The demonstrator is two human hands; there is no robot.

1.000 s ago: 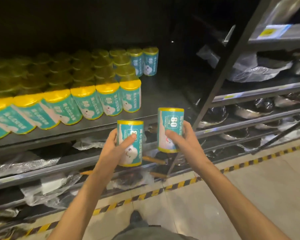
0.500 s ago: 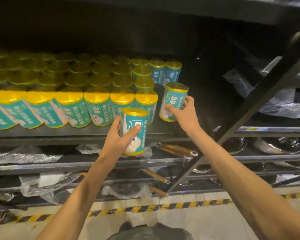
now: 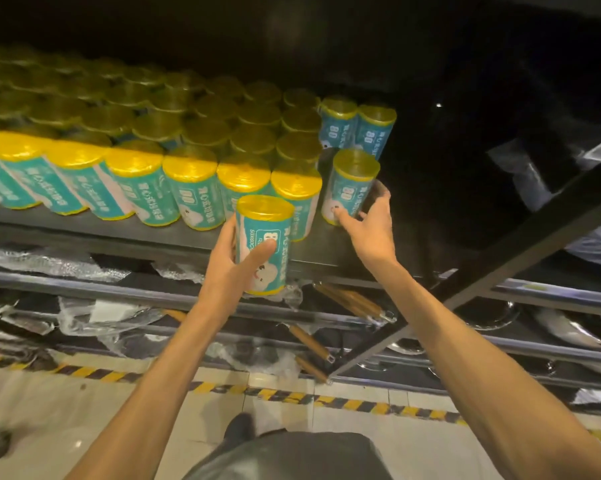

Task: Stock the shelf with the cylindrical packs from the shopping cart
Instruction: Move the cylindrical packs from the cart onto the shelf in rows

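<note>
The right hand (image 3: 370, 225), half a second ago carrying its teal cylindrical pack with a gold foil top (image 3: 350, 185) in the air, has now stood it on the dark metal shelf (image 3: 312, 249), just right of the front row, fingers still curled around it. The left hand (image 3: 236, 268) grips a second identical pack (image 3: 265, 244) upright before the shelf's front edge. Two packs are in hand; seven show fully in the front row.
</note>
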